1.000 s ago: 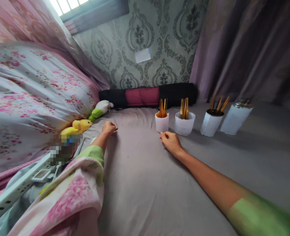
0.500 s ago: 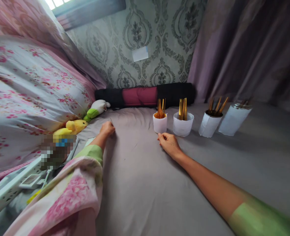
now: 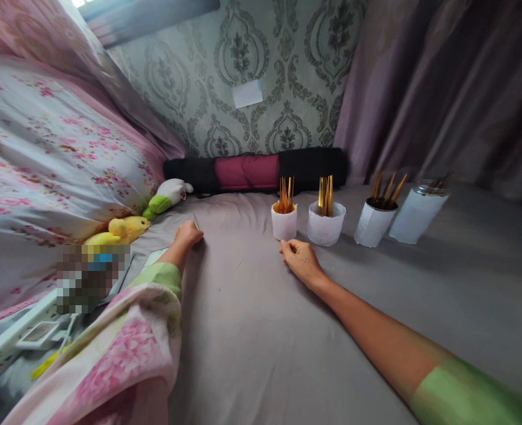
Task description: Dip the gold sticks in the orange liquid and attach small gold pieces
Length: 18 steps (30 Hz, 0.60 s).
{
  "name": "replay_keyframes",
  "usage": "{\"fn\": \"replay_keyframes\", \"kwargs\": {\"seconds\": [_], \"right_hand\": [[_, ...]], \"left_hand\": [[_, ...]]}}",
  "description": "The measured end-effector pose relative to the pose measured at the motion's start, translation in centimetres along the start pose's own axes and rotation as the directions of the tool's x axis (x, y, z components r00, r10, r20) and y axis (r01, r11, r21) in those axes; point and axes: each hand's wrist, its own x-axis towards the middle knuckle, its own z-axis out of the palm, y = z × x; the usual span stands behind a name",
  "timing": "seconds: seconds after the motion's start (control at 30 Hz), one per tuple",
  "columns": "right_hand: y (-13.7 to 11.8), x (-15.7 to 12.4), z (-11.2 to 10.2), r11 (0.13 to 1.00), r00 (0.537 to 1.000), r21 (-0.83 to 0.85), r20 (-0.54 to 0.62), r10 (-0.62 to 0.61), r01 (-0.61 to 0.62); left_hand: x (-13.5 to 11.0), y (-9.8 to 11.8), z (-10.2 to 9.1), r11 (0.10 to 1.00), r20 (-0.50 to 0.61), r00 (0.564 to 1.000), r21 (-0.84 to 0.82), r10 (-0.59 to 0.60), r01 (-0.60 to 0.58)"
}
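Note:
My left hand (image 3: 189, 234) is closed and rests low over the sheet at left. A faint thin line shows above its knuckles; I cannot make out what it holds. My right hand (image 3: 303, 260) is pinched, its fingertips just in front of the small white cup (image 3: 284, 226); whatever is between them is hidden or too small to name. That cup bears golden sticks (image 3: 286, 193). Beside it a wider white cup (image 3: 326, 229) holds more golden sticks (image 3: 326, 195). Farther right, a white-wrapped can (image 3: 374, 225) contains brownish-gold sticks, and a taller white-wrapped jar (image 3: 417, 215) contains darker ones.
A grey bedsheet (image 3: 243, 330) lies under everything. Along the wall stretches a black and maroon roll (image 3: 247, 172). At left are a white-green plush (image 3: 170, 193), a yellow plush (image 3: 128, 229), a power strip (image 3: 4, 357) and a floral pillow (image 3: 75, 153).
The view has shifted slightly, so most things sit a little farther left in the picture. Both hands keep nearly the same pose and place on the sheet.

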Motion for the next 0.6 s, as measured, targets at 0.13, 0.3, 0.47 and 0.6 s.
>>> {"fn": "replay_keyframes", "kwargs": {"seconds": [0.13,0.3,0.47,0.6], "right_hand": [[0.08,0.03,0.01,1.0,1.0,0.004,-0.003,0.0,0.0],[0.22,0.09,0.07,1.0,1.0,0.009,-0.003,-0.001,0.001],[0.06,0.06,-0.03,1.0,1.0,0.002,-0.009,-0.002,0.002],[-0.03,0.04,-0.09,1.0,1.0,0.005,-0.003,0.0,0.0]], "left_hand": [[0.23,0.01,0.18,0.998,-0.003,1.0,0.054,-0.012,0.012],[0.46,-0.03,0.25,0.999,0.006,0.999,-0.008,-0.043,0.043],[0.56,-0.18,0.16,0.966,0.004,0.99,-0.217,-0.144,0.142],[0.45,-0.2,0.25,0.81,0.086,0.959,-0.519,-0.269,0.274]]}}
